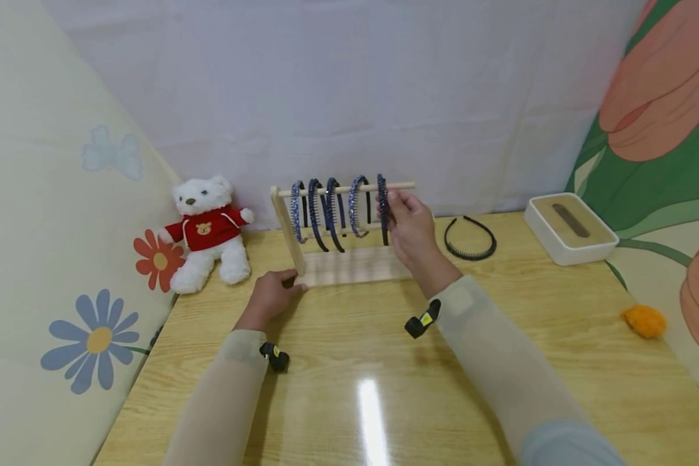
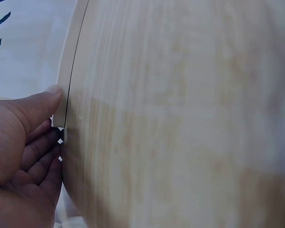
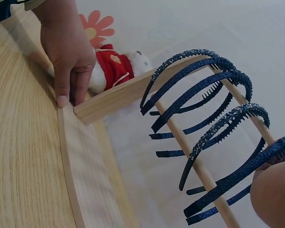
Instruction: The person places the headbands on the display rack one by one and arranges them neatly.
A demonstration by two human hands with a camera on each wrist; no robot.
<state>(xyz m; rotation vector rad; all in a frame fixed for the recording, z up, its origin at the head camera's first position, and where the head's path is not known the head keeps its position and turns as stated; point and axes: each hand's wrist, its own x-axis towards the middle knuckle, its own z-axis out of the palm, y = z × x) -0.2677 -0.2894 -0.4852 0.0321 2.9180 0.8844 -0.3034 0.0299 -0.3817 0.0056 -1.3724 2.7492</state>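
A wooden rack (image 1: 349, 268) with two horizontal rods stands on the table, and several dark blue headbands (image 1: 332, 204), some glittery, hang over its rods. With thumb and fingers my right hand (image 1: 413, 234) holds the rightmost headband (image 3: 232, 182) near the open end of the top rod. In the right wrist view only part of that hand (image 3: 275, 194) shows, and its fingertips are hidden behind the headband. My left hand (image 1: 270, 299) grips the rack's left base corner. The left wrist view shows the thumb on the base edge (image 2: 66, 80) and the fingers curled at its end.
To the right of the rack a black toothed headband (image 1: 470, 255) lies on the table. A white box with a wooden lid (image 1: 572, 230) and an orange fuzzy object (image 1: 644, 321) are farther right. At the left sits a white teddy bear (image 1: 206, 226) in a red hoodie.
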